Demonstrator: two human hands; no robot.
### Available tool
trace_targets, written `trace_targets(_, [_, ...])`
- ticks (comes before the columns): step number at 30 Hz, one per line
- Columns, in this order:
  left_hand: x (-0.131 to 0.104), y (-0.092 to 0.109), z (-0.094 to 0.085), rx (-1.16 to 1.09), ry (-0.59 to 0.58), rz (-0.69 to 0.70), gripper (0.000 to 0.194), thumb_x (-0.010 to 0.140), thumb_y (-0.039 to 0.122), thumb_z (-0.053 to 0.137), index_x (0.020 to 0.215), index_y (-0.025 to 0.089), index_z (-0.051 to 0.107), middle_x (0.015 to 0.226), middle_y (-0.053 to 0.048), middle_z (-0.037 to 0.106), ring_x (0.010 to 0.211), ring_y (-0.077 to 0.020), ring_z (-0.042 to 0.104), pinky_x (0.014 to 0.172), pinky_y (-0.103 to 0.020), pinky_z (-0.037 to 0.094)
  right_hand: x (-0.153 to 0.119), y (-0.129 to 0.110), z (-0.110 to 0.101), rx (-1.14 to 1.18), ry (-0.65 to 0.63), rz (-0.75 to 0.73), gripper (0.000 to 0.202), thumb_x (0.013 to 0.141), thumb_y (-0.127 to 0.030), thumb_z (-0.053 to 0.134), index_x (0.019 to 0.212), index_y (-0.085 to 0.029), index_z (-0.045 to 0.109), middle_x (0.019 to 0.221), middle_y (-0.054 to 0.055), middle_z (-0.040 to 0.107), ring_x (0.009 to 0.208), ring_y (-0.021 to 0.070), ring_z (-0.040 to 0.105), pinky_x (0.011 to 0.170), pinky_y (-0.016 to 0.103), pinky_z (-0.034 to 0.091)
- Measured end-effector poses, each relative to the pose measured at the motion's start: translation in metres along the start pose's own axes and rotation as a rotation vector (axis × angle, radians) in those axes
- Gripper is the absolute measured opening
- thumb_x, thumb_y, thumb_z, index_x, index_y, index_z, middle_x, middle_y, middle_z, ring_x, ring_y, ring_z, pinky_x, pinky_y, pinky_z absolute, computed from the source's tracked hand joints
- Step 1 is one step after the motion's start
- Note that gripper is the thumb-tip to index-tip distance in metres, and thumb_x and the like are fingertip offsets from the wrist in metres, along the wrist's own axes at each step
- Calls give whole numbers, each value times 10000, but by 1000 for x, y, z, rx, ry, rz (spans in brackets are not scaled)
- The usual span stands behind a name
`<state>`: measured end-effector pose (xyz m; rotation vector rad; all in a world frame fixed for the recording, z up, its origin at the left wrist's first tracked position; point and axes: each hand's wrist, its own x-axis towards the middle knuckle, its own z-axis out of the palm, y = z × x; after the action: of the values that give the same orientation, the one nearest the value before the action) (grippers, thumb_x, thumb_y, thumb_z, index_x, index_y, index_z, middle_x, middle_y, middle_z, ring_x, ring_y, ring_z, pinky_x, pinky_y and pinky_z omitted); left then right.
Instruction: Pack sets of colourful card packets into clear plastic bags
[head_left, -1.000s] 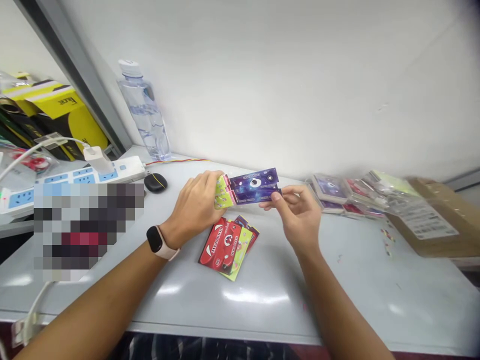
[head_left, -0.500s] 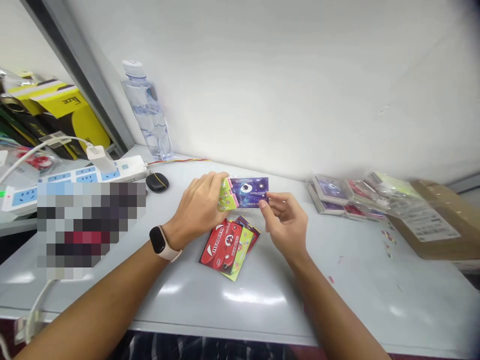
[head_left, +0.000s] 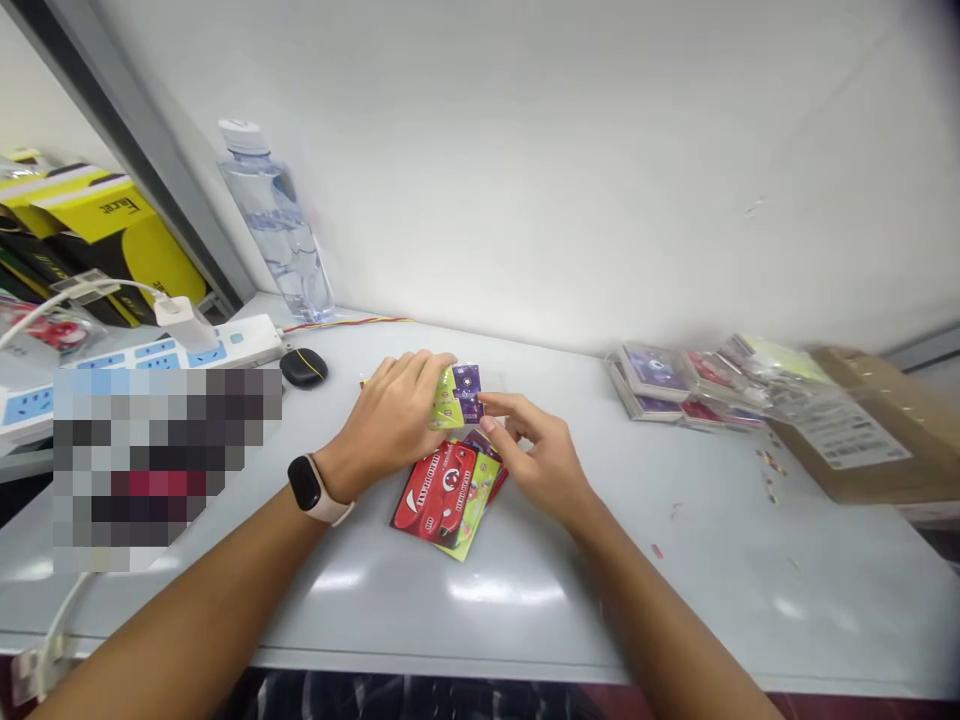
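Purple card (head_left: 467, 394): held above the tabletop (head_left: 690, 610), its left end meeting the green card (head_left: 446, 408)
Left hand (head_left: 397, 405): closed around the green card
Right hand (head_left: 538, 450): thumb and forefinger holding the purple card's right edge
Red card (head_left: 436, 492): below them on the tabletop, atop other cards (head_left: 471, 520)
Wrapped packs (head_left: 654, 374): right, beside a cardboard box (head_left: 904, 425)

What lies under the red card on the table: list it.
A yellow-green card juts from under the red card; a purple edge and a red edge show beyond. Whatever else is covered can't be seen.
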<state>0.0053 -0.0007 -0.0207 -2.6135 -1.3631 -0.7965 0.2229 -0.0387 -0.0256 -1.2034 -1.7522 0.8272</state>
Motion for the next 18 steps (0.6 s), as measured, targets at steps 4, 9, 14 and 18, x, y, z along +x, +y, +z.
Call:
trace_targets(4, [0,4,-1,-14,-1,21,572,920,398,737,1379,159,494,1213,-146,689,1091,-348,670,904,-456,503,0,2,3,34,116,-13,180,974,-308,675,1109,-225,759,860,21,773,562,131,551,581,299,483])
trace_targets(9, [0,5,-2,-17,-16,9,591,900,357,744,1391,163,480,1210,-142,687,1093,-342,667,907,-448,498,0,-1,2,-75,190,-106,164,984,-258,656,1089,-226,777,838,8,769,545,121,509,608,303,494])
trace_targets(14, [-1,7,-1,13,-26,49,529,900,272,701,1375,152,501,1195,-142,690,1081,-336,663,904,-441,494,-1,-1,6,-92,-1,-126,263,1035,-252,578,1187,-238,792,951,36,795,693,159,636,658,307,521])
trace_targets(18, [-1,8,-1,22,-28,52,489,905,237,668,1362,149,517,1170,-135,698,1066,-332,672,894,-441,498,-1,-2,4,-89,-93,-125,314,1060,-270,531,1259,-240,772,986,53,791,824,191,695,726,326,542])
